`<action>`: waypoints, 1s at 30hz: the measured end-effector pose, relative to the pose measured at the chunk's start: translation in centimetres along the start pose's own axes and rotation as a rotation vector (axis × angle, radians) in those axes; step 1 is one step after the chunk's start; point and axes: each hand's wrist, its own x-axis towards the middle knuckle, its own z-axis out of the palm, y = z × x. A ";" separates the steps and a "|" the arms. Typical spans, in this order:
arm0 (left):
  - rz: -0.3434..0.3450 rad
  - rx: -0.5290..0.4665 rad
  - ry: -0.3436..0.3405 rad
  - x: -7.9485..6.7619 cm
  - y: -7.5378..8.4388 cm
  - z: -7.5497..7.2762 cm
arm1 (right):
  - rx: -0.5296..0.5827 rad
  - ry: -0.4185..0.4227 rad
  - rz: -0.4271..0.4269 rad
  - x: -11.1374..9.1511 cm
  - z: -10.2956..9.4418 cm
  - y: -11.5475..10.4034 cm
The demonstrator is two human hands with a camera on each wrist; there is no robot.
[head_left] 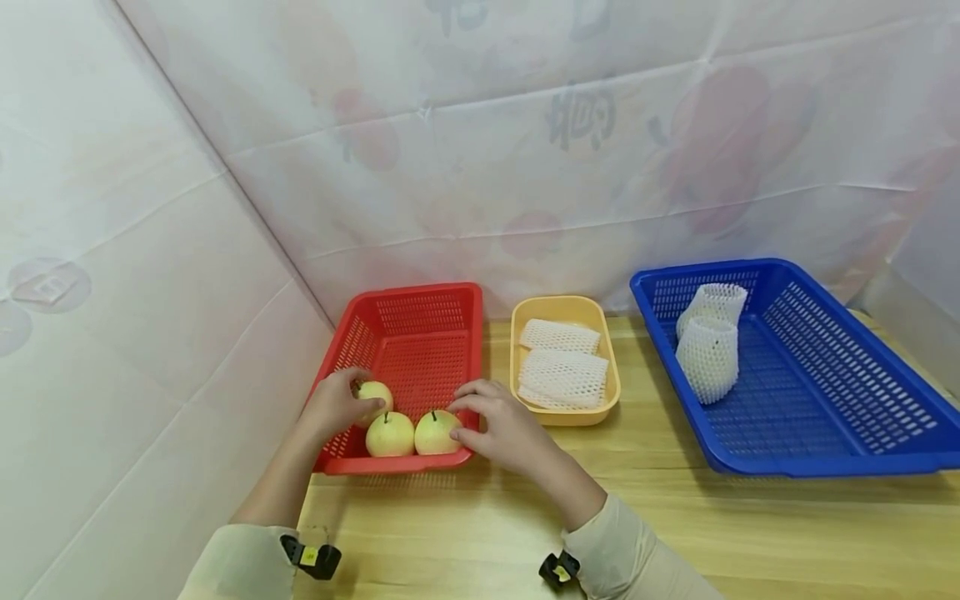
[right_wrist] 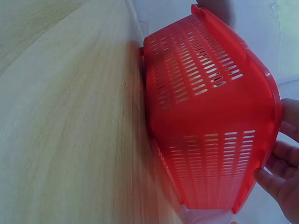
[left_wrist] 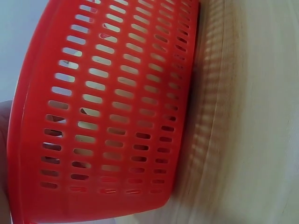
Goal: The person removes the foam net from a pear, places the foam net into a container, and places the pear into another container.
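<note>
Three yellow-green pears lie in the near part of a red basket (head_left: 431, 346) in the head view. My left hand (head_left: 335, 406) grips the left pear (head_left: 377, 395), thumb across its front and fingers behind. The middle pear (head_left: 390, 436) sits just in front of it, stem up. My right hand (head_left: 506, 425) reaches over the basket's right rim, its thumb and fingertips at the side of the right pear (head_left: 432, 433). Basket walls hide the pears in both wrist views. In the right wrist view, the right hand's fingers (right_wrist: 285, 163) are by the rim.
A yellow tray (head_left: 566, 307) beside the basket holds white foam net sleeves (head_left: 564, 377). Further right, a blue basket (head_left: 802, 375) contains two net-covered pears (head_left: 707, 358). All stand on a wooden table (head_left: 600, 475), with a sheet-covered wall (head_left: 525, 167) behind.
</note>
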 end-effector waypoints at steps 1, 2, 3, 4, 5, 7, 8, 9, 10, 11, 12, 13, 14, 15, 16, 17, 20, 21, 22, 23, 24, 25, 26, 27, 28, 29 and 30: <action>0.006 0.004 0.001 0.0 0.0 0.0 | 0.000 -0.001 0.001 0.0 0.0 0.0; 0.013 0.012 0.001 0.0 0.0 -0.1 | 0.001 -0.001 0.002 0.0 0.0 0.0; 0.020 0.015 -0.002 0.0 0.1 -0.2 | 0.001 -0.002 0.003 0.0 0.0 0.0; 0.030 0.024 -0.007 0.0 0.1 -0.3 | 0.003 -0.002 0.004 0.0 0.0 0.0; 0.039 0.030 -0.012 0.0 0.2 -0.4 | 0.005 -0.003 0.005 0.0 0.0 0.0; 0.060 0.053 -0.023 0.0 0.3 -0.6 | 0.007 -0.004 0.006 0.0 0.0 0.0; 0.070 0.063 -0.033 0.0 0.3 -0.7 | 0.007 -0.004 0.006 0.0 0.0 0.0; 0.075 0.069 -0.042 0.0 0.4 -0.8 | 0.005 -0.003 0.005 0.0 0.0 0.0; 0.080 0.076 -0.049 0.1 0.4 -0.8 | 0.004 -0.003 0.003 0.0 0.0 0.1; 0.081 0.080 -0.056 0.1 0.4 -0.9 | 0.002 -0.003 0.001 0.0 0.0 0.1; 0.082 0.084 -0.063 0.1 0.4 -0.9 | -0.001 -0.002 -0.002 0.0 0.0 0.1; 0.081 0.080 -0.071 0.1 0.4 -0.9 | -0.003 -0.002 -0.005 0.0 0.0 0.1; 0.075 0.078 -0.076 0.1 0.4 -0.9 | -0.006 -0.003 -0.007 0.0 0.0 0.1; 0.068 0.076 -0.079 0.1 0.4 -0.9 | -0.008 -0.003 -0.010 0.0 0.0 0.2; 0.064 0.076 -0.085 0.2 0.4 -0.9 | -0.008 -0.002 -0.011 0.0 0.0 0.1; 0.063 0.080 -0.088 0.2 0.4 -0.9 | -0.009 -0.001 -0.013 0.0 0.0 0.1; 0.057 0.104 -0.085 0.4 0.4 -0.6 | -0.009 0.002 -0.012 0.0 0.0 0.1; 0.063 0.116 -0.084 0.4 0.4 -0.5 | -0.009 0.004 -0.011 0.0 0.0 0.1; 0.063 0.125 -0.082 0.5 0.4 -0.3 | -0.009 0.007 -0.010 0.0 0.0 0.1; 0.064 0.135 -0.078 0.5 0.4 -0.2 | -0.010 0.008 -0.009 -0.1 0.0 0.1; 0.064 0.141 -0.075 0.5 0.4 -0.1 | -0.011 0.009 -0.009 -0.1 0.0 0.1; 0.069 0.151 -0.072 0.5 0.4 0.0 | -0.012 0.009 -0.010 -0.1 0.0 0.1; 0.070 0.156 -0.068 0.5 0.5 0.0 | -0.014 0.008 -0.011 -0.1 0.0 0.1; 0.072 0.159 -0.067 0.4 0.5 0.0 | -0.016 0.007 -0.012 -0.1 0.0 0.1; 0.066 0.160 -0.061 0.4 0.6 0.1 | -0.016 0.006 -0.015 -0.1 0.0 0.1; 0.069 0.164 -0.055 0.3 0.6 0.0 | -0.020 0.005 -0.019 0.0 0.0 0.1; 0.071 0.168 -0.052 0.2 0.7 0.1 | -0.022 0.004 -0.021 0.0 0.0 0.0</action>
